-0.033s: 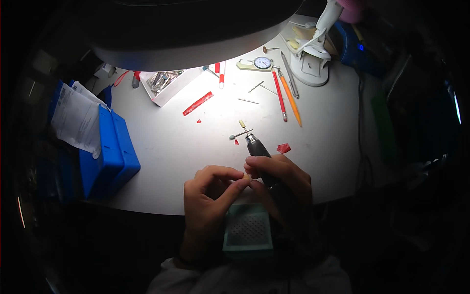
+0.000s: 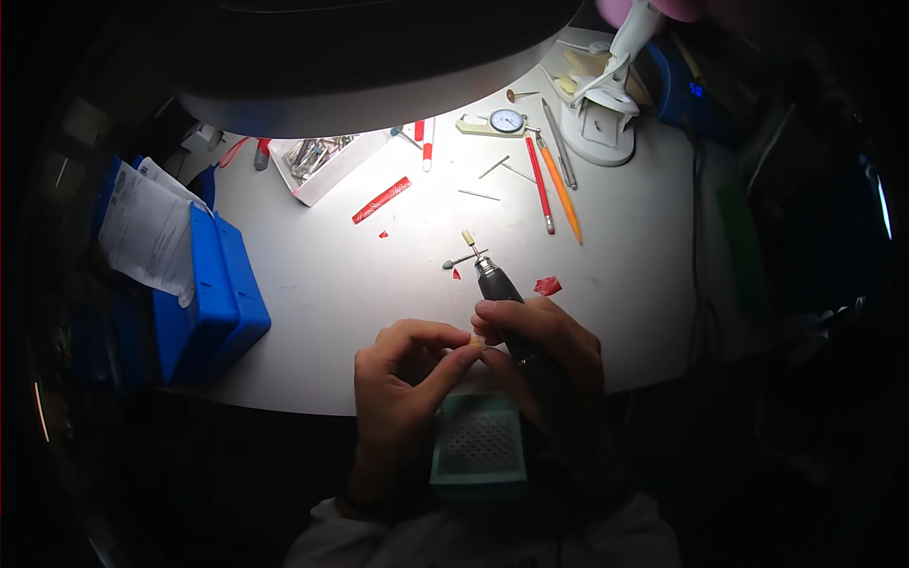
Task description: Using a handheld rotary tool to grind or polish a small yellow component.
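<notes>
Gripping dark rotary handpiece (image 2: 499,284) w/ pale cylindrical tip, right hand (image 2: 544,355).

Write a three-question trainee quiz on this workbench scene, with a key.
1. True or false: the right hand holds a dark rotary handpiece.
2. Which lies nearer the dial gauge: A) the orange pencil, B) the blue boxes?
3. Fill in: the left hand pinches a small ____ piece.

Key: 1 true; 2 A; 3 pale.

Left hand (image 2: 402,379) and right hand (image 2: 540,346), fingertips together
</notes>
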The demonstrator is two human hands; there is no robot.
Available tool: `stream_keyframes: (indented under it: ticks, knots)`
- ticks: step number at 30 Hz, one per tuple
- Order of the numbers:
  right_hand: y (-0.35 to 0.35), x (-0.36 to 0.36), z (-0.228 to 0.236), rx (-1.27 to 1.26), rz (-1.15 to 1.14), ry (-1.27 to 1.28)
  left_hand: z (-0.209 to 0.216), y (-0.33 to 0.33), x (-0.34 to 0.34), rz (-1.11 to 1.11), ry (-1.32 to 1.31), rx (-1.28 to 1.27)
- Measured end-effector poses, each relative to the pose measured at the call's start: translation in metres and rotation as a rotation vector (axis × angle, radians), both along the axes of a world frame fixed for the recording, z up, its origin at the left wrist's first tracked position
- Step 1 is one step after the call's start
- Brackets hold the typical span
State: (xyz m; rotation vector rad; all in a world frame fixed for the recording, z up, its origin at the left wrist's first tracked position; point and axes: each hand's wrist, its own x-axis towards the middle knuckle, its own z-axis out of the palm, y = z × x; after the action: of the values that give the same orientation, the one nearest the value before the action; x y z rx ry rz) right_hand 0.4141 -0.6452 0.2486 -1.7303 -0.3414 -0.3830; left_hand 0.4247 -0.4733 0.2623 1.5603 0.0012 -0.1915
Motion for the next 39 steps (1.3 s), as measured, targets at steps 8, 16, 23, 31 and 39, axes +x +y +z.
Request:
stream_keyframes:
  ticks: [8,16,23,31,39]
  knots:
    - [0.000,-0.001,-0.002,0.069,0.012,0.020,-0.002,0.004,0.002,-0.029,-0.012,-0.018]
    - [0.002,-0.005,-0.003,0.050,-0.002,-0.027,-0.002,0.007,-0.001,-0.037,0.003,-0.021]
    - [0.005,-0.003,-0.001,0.072,-0.011,0.059,-0.009,0.011,0.003,-0.055,-0.014,-0.005]
    - [0.008,0.007,-0.005,0.030,0.012,-0.031,-0.003,0.017,0.008,-0.060,-0.014,-0.055]
    - [0.006,-0.004,-0.013,0.072,0.080,-0.017,0.007,0.028,0.002,-0.215,0.092,0.018]
